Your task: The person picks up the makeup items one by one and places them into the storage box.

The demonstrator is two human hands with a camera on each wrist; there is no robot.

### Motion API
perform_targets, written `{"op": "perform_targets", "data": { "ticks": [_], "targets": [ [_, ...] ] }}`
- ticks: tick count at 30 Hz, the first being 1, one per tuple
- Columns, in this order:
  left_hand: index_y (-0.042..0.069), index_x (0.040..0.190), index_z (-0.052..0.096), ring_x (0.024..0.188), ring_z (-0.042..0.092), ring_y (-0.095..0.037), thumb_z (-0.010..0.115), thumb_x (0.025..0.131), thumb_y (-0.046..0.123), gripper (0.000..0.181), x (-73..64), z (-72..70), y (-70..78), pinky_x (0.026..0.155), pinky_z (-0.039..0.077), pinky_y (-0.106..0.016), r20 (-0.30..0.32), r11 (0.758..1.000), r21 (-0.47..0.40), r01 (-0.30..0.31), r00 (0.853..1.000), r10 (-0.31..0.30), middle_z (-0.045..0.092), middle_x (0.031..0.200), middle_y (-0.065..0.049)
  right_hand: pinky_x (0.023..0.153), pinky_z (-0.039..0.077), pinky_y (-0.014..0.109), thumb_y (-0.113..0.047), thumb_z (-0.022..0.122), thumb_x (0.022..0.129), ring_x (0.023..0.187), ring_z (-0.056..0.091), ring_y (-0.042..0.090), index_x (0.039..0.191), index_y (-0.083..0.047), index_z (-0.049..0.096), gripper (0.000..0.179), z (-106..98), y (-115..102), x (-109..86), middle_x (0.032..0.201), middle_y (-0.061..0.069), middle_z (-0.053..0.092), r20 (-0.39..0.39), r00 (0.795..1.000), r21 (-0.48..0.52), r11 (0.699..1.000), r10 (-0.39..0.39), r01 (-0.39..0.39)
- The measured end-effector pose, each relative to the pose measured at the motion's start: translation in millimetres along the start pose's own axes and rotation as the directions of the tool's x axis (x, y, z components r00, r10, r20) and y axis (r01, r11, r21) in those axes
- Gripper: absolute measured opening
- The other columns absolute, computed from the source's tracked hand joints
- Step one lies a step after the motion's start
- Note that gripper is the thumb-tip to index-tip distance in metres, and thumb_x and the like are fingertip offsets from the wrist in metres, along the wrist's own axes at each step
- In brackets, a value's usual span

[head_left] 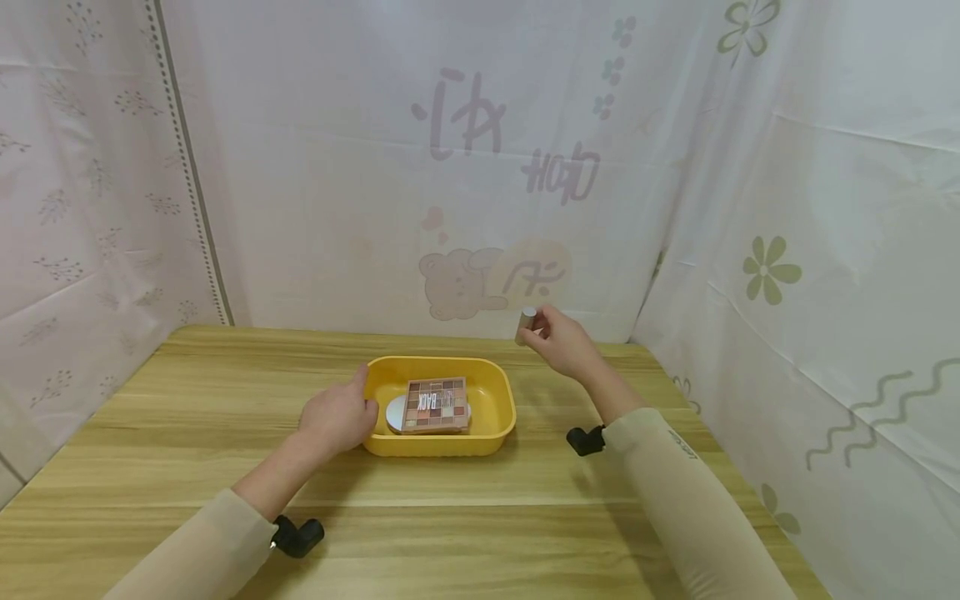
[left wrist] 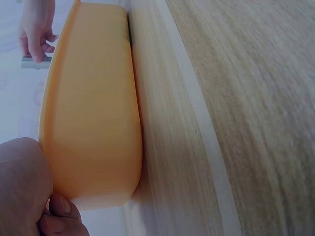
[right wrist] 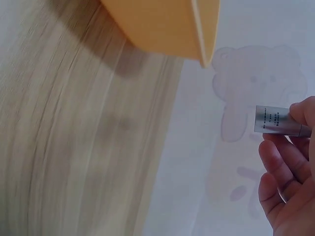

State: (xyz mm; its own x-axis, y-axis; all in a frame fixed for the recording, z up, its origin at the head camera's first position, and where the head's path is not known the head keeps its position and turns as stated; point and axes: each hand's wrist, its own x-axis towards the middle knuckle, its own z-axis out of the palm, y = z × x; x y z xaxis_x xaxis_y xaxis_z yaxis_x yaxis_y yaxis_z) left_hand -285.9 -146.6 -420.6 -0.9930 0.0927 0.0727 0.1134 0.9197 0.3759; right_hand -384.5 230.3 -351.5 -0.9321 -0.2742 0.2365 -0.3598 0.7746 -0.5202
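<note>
A yellow plastic basin [head_left: 498, 400] stands on the wooden table. My left hand [head_left: 339, 414] grips its left rim, with the thumb over the edge and curled fingers against the outer wall [left wrist: 98, 108]. Inside the basin lies an eyeshadow palette [head_left: 435, 406] with many colour squares, resting on a round white compact [head_left: 394, 414] that it partly covers. Raised to the right of the basin, behind its far edge level, my right hand [head_left: 564, 342] pinches a silver lipstick tube [right wrist: 273, 120] between thumb and fingers. Small dark print runs along the tube's side.
The wooden table [head_left: 225, 400] carries the basin near its back edge. Pale printed curtains [head_left: 337, 167] hang behind it and on both sides. A black wrist camera [head_left: 298, 537] sits below the left forearm, another black camera [head_left: 585, 440] by the right.
</note>
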Motion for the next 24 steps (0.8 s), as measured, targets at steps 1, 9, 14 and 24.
{"op": "perform_targets", "data": {
  "ticks": [1, 9, 14, 24],
  "targets": [
    [-0.003, 0.170, 0.033, 0.047, 0.041, -0.016, 0.050, 0.106, 0.025, 0.072, 0.3, 0.1, -0.2, 0.045, 0.030, -0.029, 0.000, 1.000, 0.000, -0.001, 1.000, 0.001, 0.050, 0.056, -0.002, 0.081, 0.052, 0.040, -0.037, 0.065, 0.110, 0.100, 0.064, 0.029, 0.124, -0.011, 0.062, 0.030, 0, -3, 0.3, 0.125, 0.012, 0.073, 0.002, 1.000, 0.005, 1.000, -0.006, 0.006],
    [-0.003, 0.169, 0.033, 0.047, 0.039, -0.015, 0.050, 0.106, 0.024, 0.071, 0.6, -0.1, -0.5, 0.044, 0.029, -0.029, -0.003, 1.000, -0.003, -0.005, 1.000, 0.005, 0.049, 0.055, -0.001, 0.082, 0.054, 0.039, -0.036, 0.066, 0.110, 0.102, 0.066, 0.027, 0.128, -0.010, 0.062, 0.032, 4, -26, 1.1, 0.125, 0.011, 0.072, 0.050, 0.998, 0.017, 1.000, -0.026, 0.025],
    [-0.003, 0.170, 0.033, 0.046, 0.038, -0.014, 0.050, 0.106, 0.024, 0.071, 0.5, 0.7, -1.1, 0.043, 0.029, -0.028, -0.002, 1.000, -0.011, -0.003, 1.000, 0.003, 0.049, 0.055, -0.001, 0.086, 0.056, 0.040, -0.034, 0.066, 0.110, 0.102, 0.067, 0.026, 0.129, -0.010, 0.062, 0.031, 12, -37, 1.4, 0.125, 0.012, 0.072, 0.087, 0.995, 0.027, 0.999, -0.049, 0.047],
    [-0.002, 0.170, 0.033, 0.046, 0.038, -0.015, 0.049, 0.106, 0.025, 0.072, 0.1, -0.8, -0.2, 0.044, 0.029, -0.029, 0.001, 1.000, -0.014, 0.007, 1.000, -0.007, 0.049, 0.055, -0.001, 0.084, 0.057, 0.036, -0.033, 0.070, 0.108, 0.095, 0.067, 0.023, 0.130, -0.010, 0.063, 0.033, 28, -47, 3.2, 0.123, 0.009, 0.075, 0.154, 0.985, 0.033, 0.997, -0.079, 0.075]
  ]
}}
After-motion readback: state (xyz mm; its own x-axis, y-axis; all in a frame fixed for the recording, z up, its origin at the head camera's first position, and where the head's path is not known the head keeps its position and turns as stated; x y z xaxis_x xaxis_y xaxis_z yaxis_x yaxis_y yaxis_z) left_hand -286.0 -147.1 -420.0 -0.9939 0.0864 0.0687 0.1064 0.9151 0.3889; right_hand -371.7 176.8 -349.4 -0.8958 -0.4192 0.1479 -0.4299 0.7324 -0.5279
